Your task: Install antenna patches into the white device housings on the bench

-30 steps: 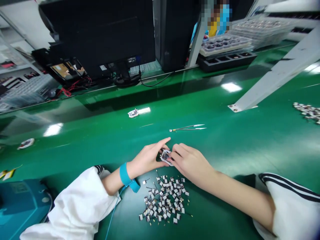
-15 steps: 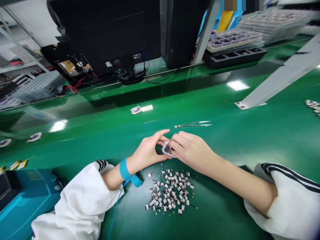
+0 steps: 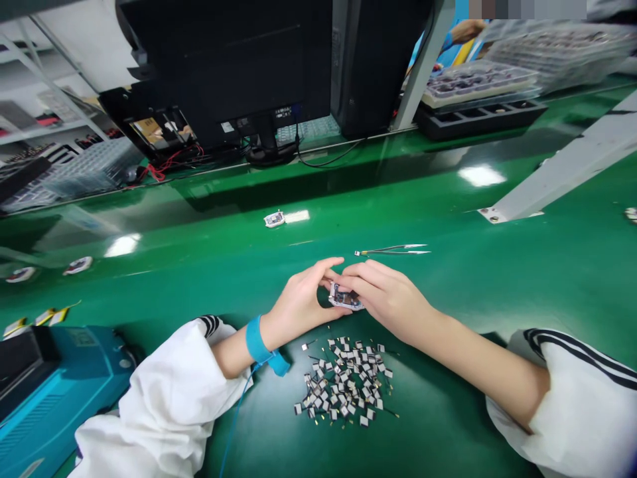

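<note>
Between my two hands is a small white housing (image 3: 343, 300) with a dark circuit board inside. My left hand (image 3: 301, 292) grips its left side, thumb below and fingers behind. The fingers of my right hand (image 3: 393, 292) are closed over its upper right part and hide some of the board. Just beyond my hands lie metal tweezers (image 3: 395, 250), with a small white-topped part (image 3: 357, 253) at their left end. Nearer to me is a pile of small square modules (image 3: 348, 382) with short dark leads.
A similar white housing (image 3: 274, 219) lies farther back. Two more are at the left, near yellow battery-like packs (image 3: 60, 315) and a teal machine (image 3: 74, 392). A monitor (image 3: 239, 73) stands behind; a slanted white post (image 3: 557, 162) rises at right. A blue cord (image 3: 233, 425) trails from my wristband.
My right fingers have shifted over the housing, and more of its board now shows. The whole view has slid slightly. At the upper right another person's hand has come into view.
</note>
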`<state>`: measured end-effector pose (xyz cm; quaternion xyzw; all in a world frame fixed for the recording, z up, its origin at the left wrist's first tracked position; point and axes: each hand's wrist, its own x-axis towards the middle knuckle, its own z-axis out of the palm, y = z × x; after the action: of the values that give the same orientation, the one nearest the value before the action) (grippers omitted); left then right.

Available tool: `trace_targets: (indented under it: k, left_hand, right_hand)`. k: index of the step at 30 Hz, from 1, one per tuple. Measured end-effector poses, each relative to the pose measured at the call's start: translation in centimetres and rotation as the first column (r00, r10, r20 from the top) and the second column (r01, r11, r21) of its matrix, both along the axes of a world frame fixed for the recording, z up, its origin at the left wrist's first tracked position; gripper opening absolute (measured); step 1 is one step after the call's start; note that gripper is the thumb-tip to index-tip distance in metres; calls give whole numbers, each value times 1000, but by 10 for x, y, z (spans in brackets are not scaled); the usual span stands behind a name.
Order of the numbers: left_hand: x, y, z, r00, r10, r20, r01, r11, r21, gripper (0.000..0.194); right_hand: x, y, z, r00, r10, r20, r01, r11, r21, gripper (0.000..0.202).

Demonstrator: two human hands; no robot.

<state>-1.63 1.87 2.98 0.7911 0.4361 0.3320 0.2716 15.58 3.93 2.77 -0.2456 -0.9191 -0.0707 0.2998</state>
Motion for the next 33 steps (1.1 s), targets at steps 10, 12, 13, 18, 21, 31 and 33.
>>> trace_targets:
  k: [10, 12, 13, 18, 21, 31, 33]
  left_hand:
    - [0, -4, 3, 977, 197, -85, -179, 966, 184, 55]
    - [-1, -4, 6, 979, 205, -13, -201, 969, 142, 57]
    - [-1, -4, 8, 980, 198, 32, -200, 974, 110, 58]
    - [-2, -3, 8, 966, 146, 215, -152, 988, 8, 60]
    - [0, -4, 7, 961, 138, 238, -151, 988, 36, 57]
    - [-1, -5, 0, 972, 174, 159, -184, 982, 48, 54]
    - [-2, -4, 1, 970, 189, 156, -193, 981, 13, 57]
  right_hand:
    - [-12, -2, 16, 985, -169, 41, 170, 985, -39, 8]
    - [-13, 4, 16, 992, -87, -96, 75, 990, -122, 7]
    - [-13, 7, 15, 983, -47, -179, 19, 988, -156, 7]
    - [-13, 14, 11, 915, -24, -402, -104, 951, -292, 4]
    - [-15, 13, 10, 912, -65, -404, -69, 948, -309, 5]
    - [-12, 11, 19, 991, -115, 70, 100, 977, 188, 18]
    - [-13, 13, 22, 994, -76, 75, 61, 980, 188, 17]
